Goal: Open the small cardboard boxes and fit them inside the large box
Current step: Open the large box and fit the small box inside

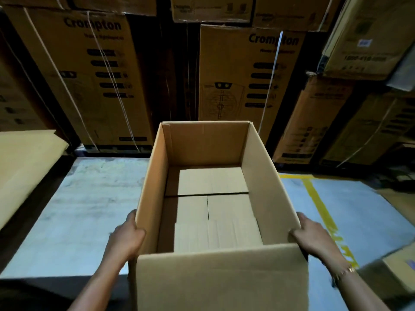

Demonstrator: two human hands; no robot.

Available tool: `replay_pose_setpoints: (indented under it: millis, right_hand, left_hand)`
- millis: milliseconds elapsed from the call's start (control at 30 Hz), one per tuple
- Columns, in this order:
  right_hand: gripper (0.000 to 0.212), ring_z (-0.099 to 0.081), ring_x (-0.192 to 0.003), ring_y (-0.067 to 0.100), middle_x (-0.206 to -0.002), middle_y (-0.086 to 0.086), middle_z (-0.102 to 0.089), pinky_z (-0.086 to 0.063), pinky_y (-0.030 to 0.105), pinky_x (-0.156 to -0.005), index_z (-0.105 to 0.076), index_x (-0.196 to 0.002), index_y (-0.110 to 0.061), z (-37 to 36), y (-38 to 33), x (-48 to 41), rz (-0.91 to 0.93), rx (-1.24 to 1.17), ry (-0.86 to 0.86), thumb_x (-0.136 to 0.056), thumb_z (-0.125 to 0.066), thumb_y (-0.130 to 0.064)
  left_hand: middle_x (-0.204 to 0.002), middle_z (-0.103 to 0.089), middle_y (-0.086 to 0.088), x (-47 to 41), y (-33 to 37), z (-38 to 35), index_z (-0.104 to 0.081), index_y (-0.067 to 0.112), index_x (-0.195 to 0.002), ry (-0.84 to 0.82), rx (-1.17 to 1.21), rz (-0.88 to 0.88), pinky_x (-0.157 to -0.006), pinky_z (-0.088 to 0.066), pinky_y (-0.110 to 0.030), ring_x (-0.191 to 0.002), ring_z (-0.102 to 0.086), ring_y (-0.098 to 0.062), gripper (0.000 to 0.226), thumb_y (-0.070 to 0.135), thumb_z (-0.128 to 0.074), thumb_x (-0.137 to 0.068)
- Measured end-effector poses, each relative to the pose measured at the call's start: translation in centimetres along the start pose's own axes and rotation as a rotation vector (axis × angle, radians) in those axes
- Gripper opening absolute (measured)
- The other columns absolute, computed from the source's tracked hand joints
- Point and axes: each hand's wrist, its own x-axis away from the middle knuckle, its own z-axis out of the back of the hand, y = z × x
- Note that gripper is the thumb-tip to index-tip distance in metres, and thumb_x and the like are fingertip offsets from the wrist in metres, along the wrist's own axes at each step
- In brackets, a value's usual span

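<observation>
A large open cardboard box (pixel 265 176) is held out in front of me above the floor, its near flap (pixel 222 279) hanging toward me. Small cardboard boxes lie packed across its bottom: one at the far end (pixel 213 179), another behind the near wall (pixel 217 236), and a surface with a centre seam (pixel 226 207) between them. My left hand (pixel 128 234) grips the outside of the left wall, thumb at the rim. My right hand (pixel 312 234) grips the right wall the same way. A bracelet shows on my right wrist.
Tall printed cartons (pixel 247 75) are stacked in a wall straight ahead and to the right. A stack of flat cardboard (pixel 22 167) lies at the left. A yellow line (pixel 318 198) crosses the grey floor at the right, and another box (pixel 399 265) sits at the lower right.
</observation>
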Motion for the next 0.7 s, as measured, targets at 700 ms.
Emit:
replay_pose_setpoints:
  millis: [700]
  right_hand:
    - [0.088,-0.037,-0.146,0.033,-0.163,0.013,-0.032,-0.037,0.044,-0.113,-0.020,-0.159,-0.018,0.7,0.7,-2.5,0.038,0.075,0.033,-0.092,-0.058,-0.060]
  left_hand:
    - [-0.163,-0.035,0.001,2.5,-1.9,2.3,-0.027,0.030,-0.158,0.054,0.129,-0.089,-0.110,-0.041,-0.043,-0.141,-0.044,-0.025,0.077,0.070,-0.042,-0.095]
